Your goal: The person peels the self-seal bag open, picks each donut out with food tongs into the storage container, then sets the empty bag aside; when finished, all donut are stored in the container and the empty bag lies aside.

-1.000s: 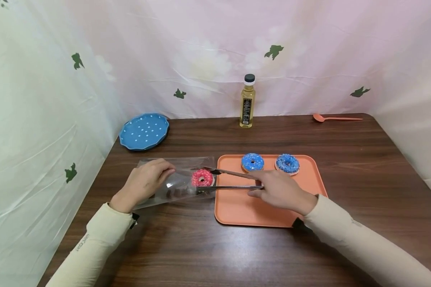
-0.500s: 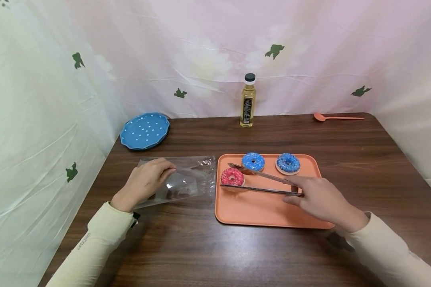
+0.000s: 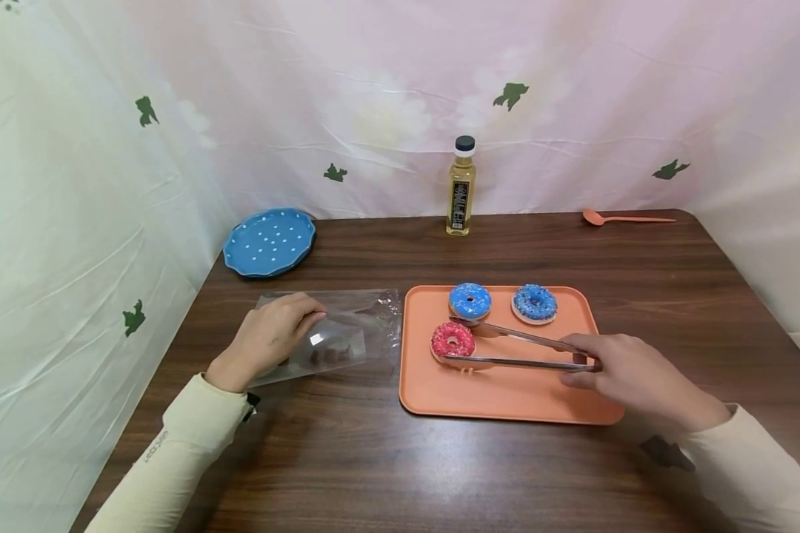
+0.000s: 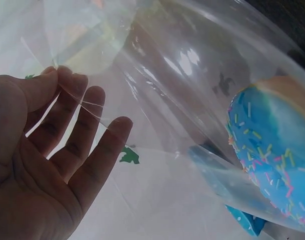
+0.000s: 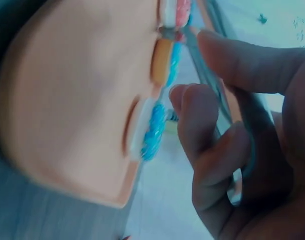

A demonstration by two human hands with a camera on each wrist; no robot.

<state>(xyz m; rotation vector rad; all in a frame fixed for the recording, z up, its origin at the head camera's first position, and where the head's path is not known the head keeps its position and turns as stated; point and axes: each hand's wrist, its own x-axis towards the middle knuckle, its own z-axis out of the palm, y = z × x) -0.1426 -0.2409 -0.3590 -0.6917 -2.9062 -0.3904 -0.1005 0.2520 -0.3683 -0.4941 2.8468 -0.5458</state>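
Observation:
My left hand (image 3: 270, 337) pinches the edge of a clear plastic bag (image 3: 353, 318) between thumb and fingertips, its other fingers spread in the left wrist view. A blue-iced donut with coloured sprinkles (image 4: 272, 155) shows through the bag there; in the head view it is not discernible. My right hand (image 3: 640, 377) grips metal tongs (image 3: 527, 363). Their arms stand either side of a pink-iced donut (image 3: 442, 346) over the left half of the orange tray (image 3: 507, 400); whether it rests on the tray I cannot tell. Two blue-iced donuts (image 3: 459, 303) sit along the tray's far edge.
A blue dotted plate (image 3: 267, 244) lies at the table's back left. Behind the tray stands a bottle of yellow liquid (image 3: 460, 196). An orange spoon (image 3: 633, 219) lies at the back right, near the curtain (image 3: 387, 111).
My right hand has drawn the tongs and the pink donut rightward, from the bag's mouth to over the tray. The left hand has stayed at the bag.

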